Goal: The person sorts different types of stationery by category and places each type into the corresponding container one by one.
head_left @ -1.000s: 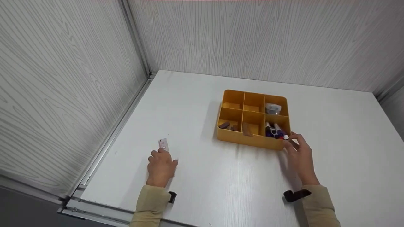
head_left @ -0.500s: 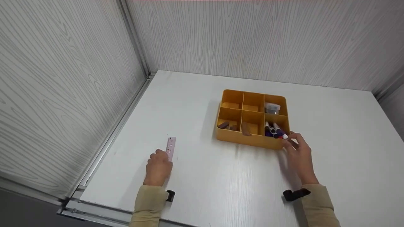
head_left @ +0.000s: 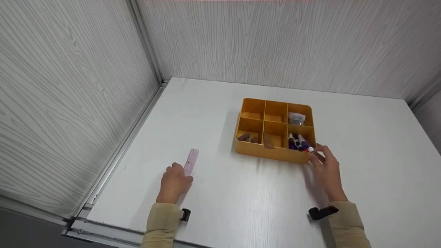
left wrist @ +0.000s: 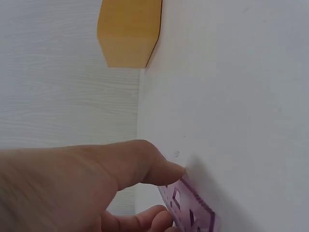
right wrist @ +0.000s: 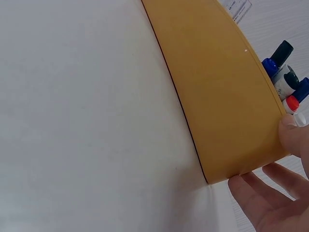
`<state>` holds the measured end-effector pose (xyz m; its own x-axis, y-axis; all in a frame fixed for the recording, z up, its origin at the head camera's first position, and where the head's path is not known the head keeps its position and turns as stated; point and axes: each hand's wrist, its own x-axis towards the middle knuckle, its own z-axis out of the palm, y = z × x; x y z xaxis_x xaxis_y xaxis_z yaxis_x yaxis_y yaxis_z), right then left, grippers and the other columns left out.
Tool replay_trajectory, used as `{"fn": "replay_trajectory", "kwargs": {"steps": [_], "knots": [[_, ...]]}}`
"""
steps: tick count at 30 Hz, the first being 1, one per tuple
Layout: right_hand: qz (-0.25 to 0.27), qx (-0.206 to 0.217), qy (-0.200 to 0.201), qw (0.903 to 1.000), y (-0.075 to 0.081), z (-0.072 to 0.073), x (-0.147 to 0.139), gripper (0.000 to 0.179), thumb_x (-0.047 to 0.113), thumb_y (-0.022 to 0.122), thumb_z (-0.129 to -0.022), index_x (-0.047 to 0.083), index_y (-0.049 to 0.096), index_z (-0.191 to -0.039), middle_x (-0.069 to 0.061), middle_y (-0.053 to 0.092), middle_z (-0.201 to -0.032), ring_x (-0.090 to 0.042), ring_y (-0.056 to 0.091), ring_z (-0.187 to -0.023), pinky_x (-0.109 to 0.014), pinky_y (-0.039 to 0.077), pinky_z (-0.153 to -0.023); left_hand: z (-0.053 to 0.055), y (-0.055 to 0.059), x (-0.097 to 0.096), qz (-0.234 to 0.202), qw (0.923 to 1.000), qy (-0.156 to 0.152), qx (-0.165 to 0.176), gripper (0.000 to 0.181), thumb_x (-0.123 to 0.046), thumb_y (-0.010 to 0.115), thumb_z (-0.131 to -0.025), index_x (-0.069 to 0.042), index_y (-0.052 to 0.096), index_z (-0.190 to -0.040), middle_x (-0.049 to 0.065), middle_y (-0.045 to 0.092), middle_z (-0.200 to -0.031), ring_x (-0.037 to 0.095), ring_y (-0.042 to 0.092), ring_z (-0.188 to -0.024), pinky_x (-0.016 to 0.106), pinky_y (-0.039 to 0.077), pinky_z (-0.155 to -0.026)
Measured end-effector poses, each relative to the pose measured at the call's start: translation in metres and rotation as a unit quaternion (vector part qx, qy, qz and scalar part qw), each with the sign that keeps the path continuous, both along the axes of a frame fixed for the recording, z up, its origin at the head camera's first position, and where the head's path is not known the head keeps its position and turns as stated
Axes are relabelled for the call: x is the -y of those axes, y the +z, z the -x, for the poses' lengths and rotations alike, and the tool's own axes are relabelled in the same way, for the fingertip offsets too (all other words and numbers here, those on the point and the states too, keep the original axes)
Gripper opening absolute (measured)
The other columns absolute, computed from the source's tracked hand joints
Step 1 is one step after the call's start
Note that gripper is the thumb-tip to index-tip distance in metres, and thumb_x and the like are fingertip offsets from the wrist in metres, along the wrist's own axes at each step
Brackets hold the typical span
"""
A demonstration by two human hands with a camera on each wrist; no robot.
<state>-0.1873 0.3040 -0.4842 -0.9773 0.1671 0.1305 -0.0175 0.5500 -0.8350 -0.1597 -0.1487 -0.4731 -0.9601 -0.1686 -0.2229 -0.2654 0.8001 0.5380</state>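
In the head view my left hand [head_left: 174, 182] pinches a pinkish-purple stencil ruler [head_left: 191, 161] by its near end, low over the left part of the table. The left wrist view has my thumb along one side of the ruler [left wrist: 186, 203], its cut-out shapes visible and other fingers curled behind. On the right, my right hand [head_left: 326, 170] holds the near right corner of a yellow divided organizer box [head_left: 272, 155]. Its thumb lies at the rim by the markers [right wrist: 289, 87], and the other fingers touch the side wall.
Inside the box are brown block-like pieces [head_left: 244, 137], a translucent brownish piece [head_left: 268, 141] and a small clear container [head_left: 296, 118]. Several markers fill the near right compartment. Wood-grain panels [head_left: 262, 41] stand behind and to the left of the white table [head_left: 234, 193].
The ruler has turned clockwise in my left hand, from leaning left to leaning right, and more of it shows. My right hand stays at the box corner.
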Motion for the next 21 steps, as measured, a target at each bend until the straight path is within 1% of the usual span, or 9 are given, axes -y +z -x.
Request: {"fn": "replay_trajectory", "kwargs": {"steps": [4,6,9,11,12,14,16,18,21], "knots": [[-0.002,-0.008,0.001,1.0,-0.002,0.0,-0.001,0.029,0.034,0.055,-0.101,0.011,0.048,-0.116,-0.016,0.037,-0.157,-0.04,0.049,-0.135,-0.046,0.047,-0.103,0.002,0.0,-0.003,-0.007,0.9999,-0.008,-0.003,0.038,-0.016,0.065,-0.088,0.011,0.053,-0.113,0.019,0.057,-0.096,0.027,0.054,-0.082,0.04,0.049,-0.073],[-0.004,-0.012,0.003,0.9999,-0.002,0.0,-0.001,0.029,0.034,0.055,-0.101,0.01,0.048,-0.116,-0.016,0.038,-0.156,-0.04,0.049,-0.135,-0.043,0.048,-0.102,0.003,0.0,-0.004,-0.015,0.9998,-0.012,-0.004,0.035,-0.016,0.064,-0.088,0.01,0.055,-0.109,0.018,0.056,-0.094,0.026,0.053,-0.081,0.038,0.048,-0.072],[-0.006,-0.017,0.003,0.9998,-0.003,0.0,-0.002,0.029,0.035,0.056,-0.101,0.011,0.049,-0.115,-0.015,0.039,-0.156,-0.039,0.05,-0.134,-0.031,0.052,-0.098,0.006,0.002,-0.008,-0.027,0.9995,-0.017,-0.008,0.031,-0.017,0.065,-0.088,0.007,0.058,-0.106,0.016,0.057,-0.093,0.025,0.053,-0.08,0.036,0.047,-0.07],[-0.008,-0.019,0.003,0.9998,-0.003,0.0,-0.003,0.03,0.036,0.057,-0.1,0.01,0.05,-0.115,-0.015,0.04,-0.155,-0.039,0.051,-0.133,-0.023,0.052,-0.094,0.007,0.005,-0.011,-0.037,0.9991,-0.021,-0.008,0.03,-0.017,0.066,-0.087,0.006,0.06,-0.107,0.015,0.058,-0.094,0.024,0.054,-0.08,0.034,0.047,-0.069],[-0.009,-0.019,0.003,0.9998,-0.003,0.0,-0.003,0.031,0.037,0.057,-0.1,0.01,0.05,-0.115,-0.015,0.04,-0.156,-0.04,0.051,-0.133,-0.021,0.052,-0.093,0.008,0.006,-0.013,-0.041,0.9988,-0.024,-0.009,0.03,-0.017,0.066,-0.087,0.005,0.061,-0.107,0.014,0.058,-0.095,0.023,0.054,-0.081,0.033,0.048,-0.068],[-0.011,-0.017,0.003,0.9998,-0.003,0.0,-0.003,0.032,0.038,0.057,-0.1,0.011,0.05,-0.115,-0.015,0.039,-0.156,-0.04,0.051,-0.133,-0.022,0.052,-0.093,0.009,0.009,-0.017,-0.047,0.9984,-0.028,-0.009,0.031,-0.017,0.067,-0.087,0.003,0.061,-0.109,0.014,0.059,-0.096,0.023,0.055,-0.081,0.032,0.048,-0.067],[-0.012,-0.015,0.004,0.9998,-0.003,0.0,-0.002,0.032,0.039,0.056,-0.1,0.011,0.05,-0.115,-0.014,0.039,-0.156,-0.041,0.051,-0.133,-0.027,0.052,-0.095,0.01,0.012,-0.021,-0.057,0.9978,-0.031,-0.008,0.031,-0.017,0.067,-0.087,0.002,0.061,-0.111,0.013,0.06,-0.097,0.022,0.057,-0.08,0.029,0.049,-0.064],[-0.011,-0.012,0.003,0.9999,-0.002,0.0,-0.002,0.032,0.039,0.056,-0.1,0.012,0.05,-0.115,-0.014,0.038,-0.157,-0.04,0.051,-0.133,-0.028,0.052,-0.095,0.011,0.015,-0.024,-0.065,0.9972,-0.036,-0.009,0.031,-0.017,0.067,-0.088,0.0,0.06,-0.112,0.012,0.062,-0.096,0.02,0.058,-0.077,0.027,0.049,-0.061],[-0.007,-0.014,0.003,0.9999,-0.002,0.0,-0.001,0.031,0.038,0.056,-0.1,0.012,0.05,-0.115,-0.013,0.038,-0.157,-0.039,0.051,-0.133,-0.022,0.052,-0.093,0.012,0.019,-0.03,-0.079,0.996,-0.04,-0.009,0.03,-0.017,0.065,-0.09,-0.001,0.06,-0.114,0.011,0.066,-0.094,0.017,0.06,-0.071,0.025,0.048,-0.057]]}}
